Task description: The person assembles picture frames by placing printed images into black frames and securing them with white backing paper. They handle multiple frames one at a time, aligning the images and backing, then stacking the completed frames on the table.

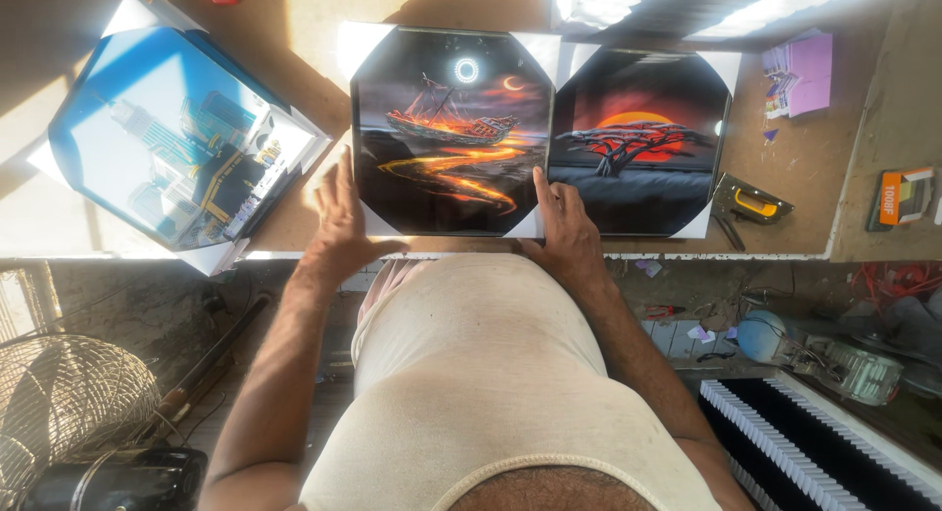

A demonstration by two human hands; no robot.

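— What's he got under his hands there?

— A glossy square canvas print, the ship picture: a dark sailing vessel over an orange, winding streak, with a pale ring in the sky. White cardboard triangles cap its corners. It lies flat on the bench, near the front edge, right in front of him.

— And how's he holding it?

— The left hand lies along the print's left edge, fingers stretched out and flat, not curled around anything. The right hand rests at the lower right corner, forefinger pointing up the seam, the other fingers loosely spread. Both open, pressing rather than gripping.

— What's the one beside it?

— A second print, the tree picture: black branches against a red sun, same shiny wrap and corner caps, touching the first along its right side.

— Anything else on that brown, chipboard-looking top?

— A blue city picture tilted off to the left, a yellow and black staple gun to the right, and a stack of purple paper pieces at the far corner.
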